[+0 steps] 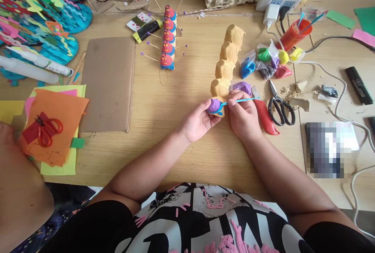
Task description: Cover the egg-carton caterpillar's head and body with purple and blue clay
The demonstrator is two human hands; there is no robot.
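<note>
A strip of egg carton cups (227, 69), tan and bumpy, stretches away from me on the table. Purple clay (214, 105) covers its nearest cup, with blue clay (216, 111) around that cup's lower edge. My left hand (196, 122) grips this near end between thumb and fingers. In my right hand (243, 110) is a thin blue clay tool (241, 99), pinched near its middle, its tip at the blue clay. A bag of purple clay (241, 87) lies just beyond my right hand. Farther off stands a red and blue caterpillar (168, 40) with cotton swabs sticking out.
Right of my hand lie a red utility knife (266, 116), black scissors (279, 106) and carton scraps. Bagged clay (248, 67) and an orange cup (296, 34) stand beyond. Cardboard (108, 85), coloured paper (55, 128) and another person's arm (20, 190) are left. A white cable (342, 88) crosses the right.
</note>
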